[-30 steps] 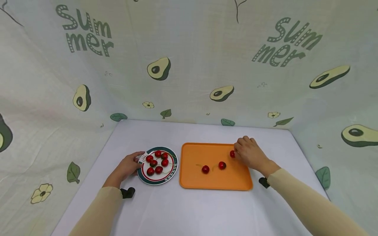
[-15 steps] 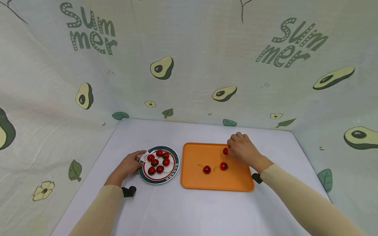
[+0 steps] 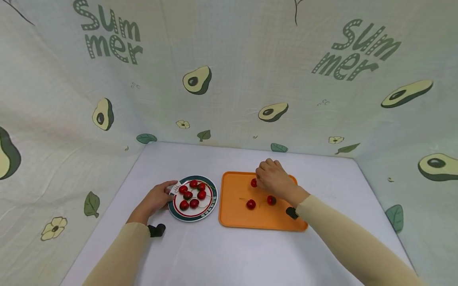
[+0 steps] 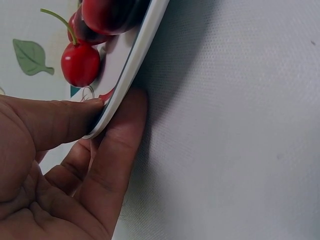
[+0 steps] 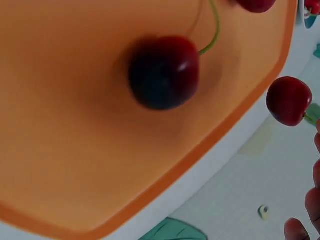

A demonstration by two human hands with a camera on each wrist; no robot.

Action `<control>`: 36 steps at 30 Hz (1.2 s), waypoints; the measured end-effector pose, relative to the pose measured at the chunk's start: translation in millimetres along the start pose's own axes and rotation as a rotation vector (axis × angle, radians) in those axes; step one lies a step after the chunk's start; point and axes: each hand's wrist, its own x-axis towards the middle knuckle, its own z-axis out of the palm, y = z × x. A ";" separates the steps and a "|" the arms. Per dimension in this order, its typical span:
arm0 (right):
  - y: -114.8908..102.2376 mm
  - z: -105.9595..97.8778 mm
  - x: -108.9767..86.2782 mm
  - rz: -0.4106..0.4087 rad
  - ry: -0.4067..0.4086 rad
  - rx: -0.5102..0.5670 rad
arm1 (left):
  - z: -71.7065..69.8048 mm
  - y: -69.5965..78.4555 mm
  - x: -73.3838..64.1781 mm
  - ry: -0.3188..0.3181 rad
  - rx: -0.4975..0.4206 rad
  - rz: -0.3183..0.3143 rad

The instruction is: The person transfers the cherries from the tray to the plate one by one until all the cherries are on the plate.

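Observation:
My left hand pinches the near-left rim of a round plate with a green and red border. In the left wrist view the thumb lies on top of the rim and fingers are underneath. Several red cherries lie on the plate. Above the orange tray, my right hand holds a cherry, apparently by its stem; the right wrist view shows this cherry hanging at the fingertips. Two cherries with stems, a left one and a right one, lie on the tray.
Plate and tray stand side by side on a white table, with a narrow gap between them. A cloth printed with avocados and leaves hangs behind and at the sides. Black devices sit at the left wrist and right wrist.
My right hand has moved left across the tray, carrying the cherry from the tray's right side toward the plate. The left hand stays at the plate's rim.

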 end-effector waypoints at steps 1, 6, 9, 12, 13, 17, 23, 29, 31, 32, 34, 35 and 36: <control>-3.5 0.5 2.9 -0.003 -0.005 0.006 | 0.0 0.0 -0.8 0.000 0.000 -0.001; -21.6 3.2 18.1 -0.020 -0.025 0.041 | 0.0 -0.9 -4.0 0.002 -0.001 0.003; -33.8 6.4 28.0 -0.040 -0.025 0.058 | -0.2 -0.9 -5.0 0.010 -0.002 0.013; -47.4 11.4 37.7 -0.067 -0.026 0.062 | 0.0 -1.3 -5.8 0.011 0.000 0.012; -52.2 12.9 40.8 -0.074 -0.026 0.065 | 0.1 -1.6 -5.9 0.011 0.002 0.010; -70.5 18.3 51.6 -0.111 -0.012 0.074 | 0.5 -2.0 -6.2 0.014 -0.001 0.006; -91.3 27.1 62.3 -0.138 -0.013 0.066 | 2.0 -0.2 -6.6 0.009 -0.027 0.010; -103.2 34.6 70.2 -0.143 -0.035 0.050 | 1.0 2.4 -7.4 0.014 -0.028 0.013; -106.2 36.0 72.7 -0.141 -0.035 0.048 | 0.0 3.4 -7.6 0.015 -0.025 0.015; -107.5 36.3 73.8 -0.140 -0.038 0.047 | -0.6 4.0 -7.6 0.016 -0.023 0.017; -110.0 37.2 75.4 -0.135 -0.046 0.045 | -1.0 4.5 -7.7 0.015 -0.020 0.021; -111.0 38.2 75.9 -0.131 -0.053 0.045 | -0.9 4.6 -8.2 0.015 -0.020 0.021; -111.8 39.1 76.4 -0.127 -0.058 0.046 | -1.0 4.6 -8.4 0.016 -0.020 0.023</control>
